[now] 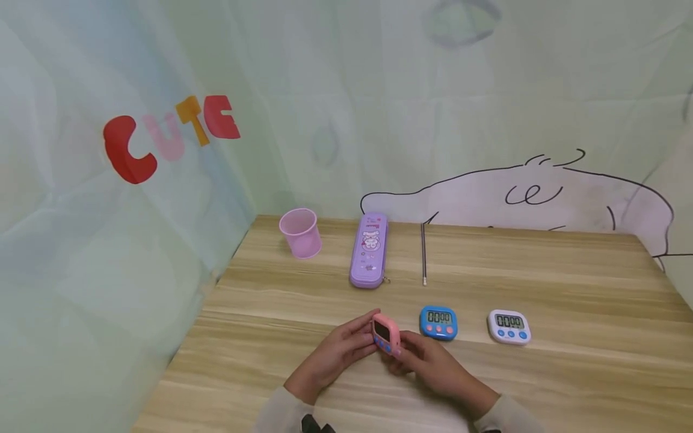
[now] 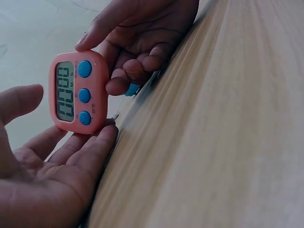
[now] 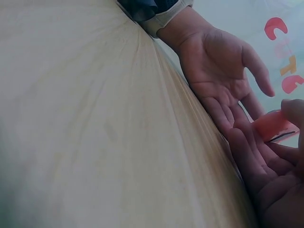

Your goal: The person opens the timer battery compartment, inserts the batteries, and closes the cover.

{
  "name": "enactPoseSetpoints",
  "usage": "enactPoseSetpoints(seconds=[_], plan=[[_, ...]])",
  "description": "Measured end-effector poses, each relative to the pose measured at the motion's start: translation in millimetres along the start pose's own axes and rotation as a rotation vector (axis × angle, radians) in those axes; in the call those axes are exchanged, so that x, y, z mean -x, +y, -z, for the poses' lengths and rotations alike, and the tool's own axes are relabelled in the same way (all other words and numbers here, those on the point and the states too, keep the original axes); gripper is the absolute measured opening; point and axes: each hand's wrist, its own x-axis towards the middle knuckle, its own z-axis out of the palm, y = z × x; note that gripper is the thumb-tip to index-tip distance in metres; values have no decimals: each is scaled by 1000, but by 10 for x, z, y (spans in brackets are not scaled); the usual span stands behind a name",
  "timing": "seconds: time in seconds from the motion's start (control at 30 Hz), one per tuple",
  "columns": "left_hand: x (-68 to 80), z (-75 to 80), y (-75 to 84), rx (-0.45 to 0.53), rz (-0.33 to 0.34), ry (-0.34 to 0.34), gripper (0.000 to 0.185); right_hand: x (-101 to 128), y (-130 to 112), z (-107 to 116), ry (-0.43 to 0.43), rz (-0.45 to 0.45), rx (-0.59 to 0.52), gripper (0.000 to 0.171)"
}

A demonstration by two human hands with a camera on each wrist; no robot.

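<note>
Holding the pink timer (image 1: 386, 334) up near the front edge of the tabletop (image 1: 541, 385), the right hand (image 1: 428, 361) pinches it while the open left hand (image 1: 338, 355) touches it, so a steady grip looks best.

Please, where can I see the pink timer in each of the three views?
Head view: the pink timer is low in the centre, between both hands, left of the blue timer.
Left wrist view: upper left, display and blue buttons facing the camera.
Right wrist view: only a pink edge at the right border.
Shared landmark: the left hand, open beside it.
</note>
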Motion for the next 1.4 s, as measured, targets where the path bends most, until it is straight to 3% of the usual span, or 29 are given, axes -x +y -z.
enactPoseSetpoints(seconds=[0.43,0.67,0.9,1.23,1.4], plan=[[-48,4,-57,-252,-37,78,72,9,-71,33,114,-38,-89,50],[-56,1,-44,-377,-43,120,70,-5,-66,42,128,-26,-130,58],[-3,80,-16,-554,-80,148,68,-19,-20,8,76,-20,-133,68],[24,91,47,-576,-89,264,62,-66,12,-24,69,4,-71,71],[10,115,40,-601,-84,285,60,-100,5,-38,90,34,-32,69]])
